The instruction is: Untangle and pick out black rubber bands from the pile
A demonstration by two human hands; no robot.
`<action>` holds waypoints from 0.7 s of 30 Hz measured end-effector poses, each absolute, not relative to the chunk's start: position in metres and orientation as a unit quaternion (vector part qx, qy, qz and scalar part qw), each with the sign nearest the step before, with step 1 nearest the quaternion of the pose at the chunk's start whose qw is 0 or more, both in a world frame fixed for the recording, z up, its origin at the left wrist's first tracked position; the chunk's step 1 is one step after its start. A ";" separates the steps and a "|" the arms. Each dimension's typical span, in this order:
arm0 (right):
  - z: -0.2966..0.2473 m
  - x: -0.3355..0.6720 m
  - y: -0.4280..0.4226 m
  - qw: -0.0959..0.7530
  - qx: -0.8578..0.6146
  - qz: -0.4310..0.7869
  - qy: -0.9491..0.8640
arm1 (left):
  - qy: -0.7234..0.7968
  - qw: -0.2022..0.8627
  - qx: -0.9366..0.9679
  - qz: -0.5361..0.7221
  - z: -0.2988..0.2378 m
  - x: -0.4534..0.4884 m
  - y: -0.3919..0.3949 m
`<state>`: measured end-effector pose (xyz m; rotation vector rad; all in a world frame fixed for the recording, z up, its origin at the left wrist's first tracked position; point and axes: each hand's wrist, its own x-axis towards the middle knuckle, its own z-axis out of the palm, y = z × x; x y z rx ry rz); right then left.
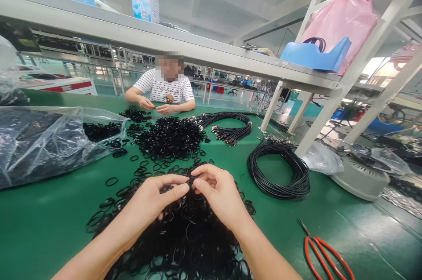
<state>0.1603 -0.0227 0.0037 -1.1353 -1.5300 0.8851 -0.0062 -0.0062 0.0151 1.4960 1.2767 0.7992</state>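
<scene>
Both my hands meet above a large heap of black rubber rings (184, 236) on the green table (42, 218). Thumb and fingers of my left hand (158, 196) pinch a black ring (191, 180). My right hand (216, 192) grips the same small ring from the other side, its fingers curled around it. Fingers cover much of the ring, so its full shape is hidden. A second pile of black rings (169, 137) lies just beyond my hands, with loose rings scattered between the two heaps.
A clear plastic bag (59, 143) of black rings lies at left. Coiled black cables (278, 168) and red-handled scissors (325, 253) lie at right, near a grey round device (361, 179). Across the table a person (165, 86) handles small black pieces. A shelf beam (184, 49) crosses overhead.
</scene>
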 end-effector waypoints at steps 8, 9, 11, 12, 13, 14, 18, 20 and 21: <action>0.005 0.166 -0.019 0.538 -0.504 0.303 -0.604 | 0.523 0.480 0.611 0.349 0.011 -0.010 -0.002; 0.006 0.166 -0.020 0.533 -0.506 0.297 -0.610 | 0.522 0.483 0.608 0.353 0.011 -0.011 -0.002; 0.007 0.163 -0.022 0.516 -0.497 0.311 -0.624 | 0.518 0.493 0.603 0.354 0.012 -0.009 -0.003; 0.007 0.161 -0.023 0.509 -0.492 0.322 -0.629 | 0.518 0.496 0.600 0.354 0.012 -0.008 -0.004; 0.006 0.159 -0.024 0.503 -0.488 0.332 -0.631 | 0.518 0.498 0.598 0.356 0.012 -0.007 -0.004; 0.004 0.157 -0.024 0.501 -0.485 0.341 -0.630 | 0.518 0.501 0.595 0.355 0.011 -0.006 -0.004; -0.001 0.160 -0.019 0.523 -0.493 0.346 -0.603 | 0.516 0.512 0.584 0.361 0.007 -0.007 -0.002; -0.002 0.164 -0.016 0.539 -0.497 0.345 -0.586 | 0.518 0.511 0.579 0.367 0.006 -0.009 0.000; -0.002 0.166 -0.015 0.543 -0.497 0.345 -0.582 | 0.519 0.510 0.579 0.369 0.006 -0.009 0.000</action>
